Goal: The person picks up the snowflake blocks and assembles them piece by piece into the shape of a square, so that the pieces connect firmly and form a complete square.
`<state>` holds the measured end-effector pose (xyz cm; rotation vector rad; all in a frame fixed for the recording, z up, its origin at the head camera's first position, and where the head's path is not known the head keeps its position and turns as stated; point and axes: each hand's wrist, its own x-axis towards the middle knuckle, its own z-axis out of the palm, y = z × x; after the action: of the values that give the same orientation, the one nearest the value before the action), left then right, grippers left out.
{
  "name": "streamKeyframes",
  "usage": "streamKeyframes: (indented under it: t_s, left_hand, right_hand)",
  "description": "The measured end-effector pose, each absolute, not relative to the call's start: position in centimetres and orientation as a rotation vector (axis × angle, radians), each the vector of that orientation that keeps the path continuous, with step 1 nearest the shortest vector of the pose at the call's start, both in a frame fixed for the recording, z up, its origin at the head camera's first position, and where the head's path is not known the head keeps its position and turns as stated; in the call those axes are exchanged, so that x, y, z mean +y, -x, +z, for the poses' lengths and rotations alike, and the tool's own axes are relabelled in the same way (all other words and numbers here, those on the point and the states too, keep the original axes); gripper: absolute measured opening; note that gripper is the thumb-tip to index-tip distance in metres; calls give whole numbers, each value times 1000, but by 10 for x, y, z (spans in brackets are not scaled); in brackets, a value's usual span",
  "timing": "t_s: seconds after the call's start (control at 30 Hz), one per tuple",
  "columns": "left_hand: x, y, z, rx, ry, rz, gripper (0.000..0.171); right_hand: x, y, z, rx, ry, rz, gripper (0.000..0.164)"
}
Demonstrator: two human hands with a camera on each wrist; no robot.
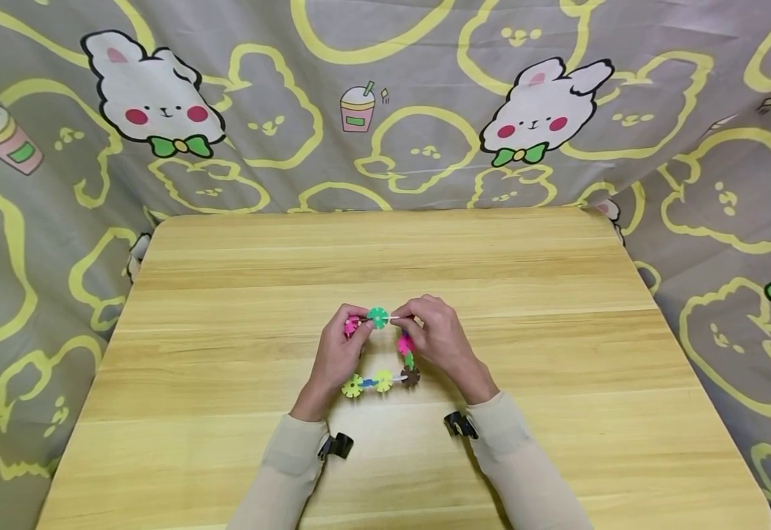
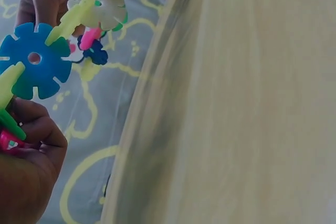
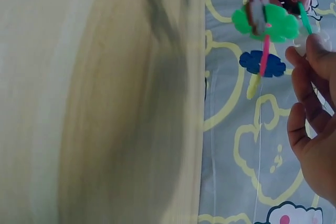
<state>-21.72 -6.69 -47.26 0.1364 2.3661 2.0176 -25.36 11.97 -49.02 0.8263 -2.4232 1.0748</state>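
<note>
Ring (image 1: 382, 352): snowflake discs linked in a loop, held just above the table (image 1: 226, 309) centre.
Left hand (image 1: 338, 356): at the ring's 10 o'clock, fingers pinched on a pink disc (image 1: 352, 325).
Right hand (image 1: 440, 340): at 2 o'clock, fingertips clamped on a white disc (image 1: 395, 318).
Green disc (image 1: 377, 317): 12 o'clock, between both hands.
</note>
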Motion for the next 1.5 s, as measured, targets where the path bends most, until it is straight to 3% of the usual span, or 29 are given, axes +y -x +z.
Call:
streamKeyframes:
  t_s: [0.23, 0.43, 0.67, 0.97, 1.5]
  left_hand:
    - [-70, 217, -468, 2366, -134, 2039, 18]
    - [-72, 217, -466, 2420, -101, 2043, 16]
    - [-76, 227, -499, 2417, -95, 2078, 18]
    - [-76, 227, -504, 2457, -178, 2119, 15]
    - [-76, 227, -502, 2441, -107, 2106, 17]
  right_hand:
    - [127, 254, -491, -2494, -792, 1220, 20]
    - [131, 255, -495, -2632, -502, 1375, 33]
    - [123, 257, -496, -2822, -246, 1647, 42]
    - [115, 256, -498, -2723, -96, 1923, 35]
    - [116, 253, -500, -2504, -138, 1977, 19]
